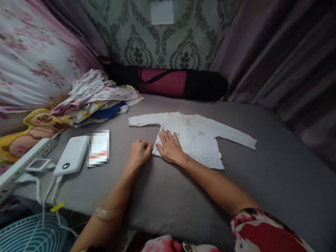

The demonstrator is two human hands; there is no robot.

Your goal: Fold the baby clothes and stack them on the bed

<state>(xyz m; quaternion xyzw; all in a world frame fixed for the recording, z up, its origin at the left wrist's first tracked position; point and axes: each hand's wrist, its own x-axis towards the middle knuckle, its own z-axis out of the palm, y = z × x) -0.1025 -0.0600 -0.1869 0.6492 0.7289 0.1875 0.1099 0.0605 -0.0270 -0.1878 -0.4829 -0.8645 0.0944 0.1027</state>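
A small white long-sleeved shirt [199, 134] lies spread flat on the grey bed sheet [183, 196], sleeves stretched left and right. My right hand [170, 147] lies flat and open on the shirt's lower left part, fingers spread. My left hand [139, 153] is closed at the shirt's lower left corner, its fingers pinched on the hem edge. A pale bangle sits on my left wrist.
A heap of floral and blue clothes [97, 96] lies at the back left. A white power bank [72, 155] and a blurred card [98, 147] rest on the left. A black and maroon bag [178, 82] lines the wall. A fan [28, 234] stands lower left.
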